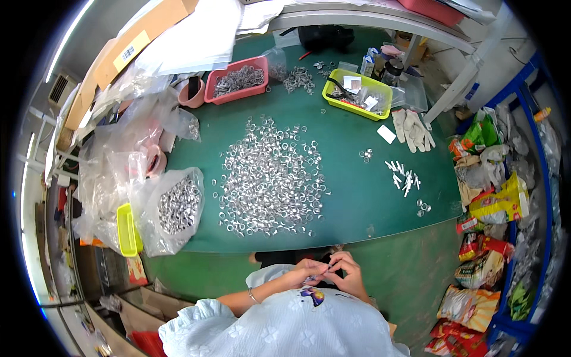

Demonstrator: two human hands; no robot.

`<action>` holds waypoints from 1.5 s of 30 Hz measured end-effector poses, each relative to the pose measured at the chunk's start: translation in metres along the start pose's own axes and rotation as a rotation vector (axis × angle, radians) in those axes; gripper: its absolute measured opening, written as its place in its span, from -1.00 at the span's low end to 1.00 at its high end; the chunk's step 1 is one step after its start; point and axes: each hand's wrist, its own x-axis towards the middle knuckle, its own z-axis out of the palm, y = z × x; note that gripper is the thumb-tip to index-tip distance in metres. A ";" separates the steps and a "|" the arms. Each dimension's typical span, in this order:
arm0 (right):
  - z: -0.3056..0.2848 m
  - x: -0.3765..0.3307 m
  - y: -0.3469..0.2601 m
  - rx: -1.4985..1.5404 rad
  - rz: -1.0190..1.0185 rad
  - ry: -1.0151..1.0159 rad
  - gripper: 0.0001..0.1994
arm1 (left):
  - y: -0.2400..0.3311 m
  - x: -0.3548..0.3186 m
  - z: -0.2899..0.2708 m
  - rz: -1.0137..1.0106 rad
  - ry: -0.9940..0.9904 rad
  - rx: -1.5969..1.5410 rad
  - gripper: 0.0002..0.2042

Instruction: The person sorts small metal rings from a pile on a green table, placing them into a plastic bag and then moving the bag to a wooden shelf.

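Note:
Close in front of my body, just off the table's near edge, my two hands meet with bent fingers. My left hand (309,269) is closed, its fingertips pinched on something small and partly hidden. Against it, my right hand (347,275) pinches with thumb and forefinger at the same spot; what lies between them is too small to name. Beyond the hands, a wide heap of loose silver metal rings (270,178) covers the middle of the green table (369,214). A clear plastic bag (178,205) full of similar shiny metal pieces stands left of the heap.
A pink basket (238,97) of metal rings stands at the back, and a yellow-green basket (380,114) of mixed items at the back right. Work gloves (414,131), small white sticks (407,178) and a few loose rings (423,208) lie right. A yellow-green tray (129,231) sits left.

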 end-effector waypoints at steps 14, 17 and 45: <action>-0.093 0.084 -0.027 -0.088 -0.120 -0.034 -0.85 | 0.060 0.066 0.075 0.441 0.211 0.077 -0.67; -0.095 0.103 -0.035 -0.166 -0.289 -0.049 -0.81 | 0.075 0.067 0.078 0.491 0.267 0.138 -0.73; -0.045 0.112 0.008 0.859 0.780 -0.152 -0.72 | 0.083 0.057 0.023 0.725 0.653 0.696 -0.79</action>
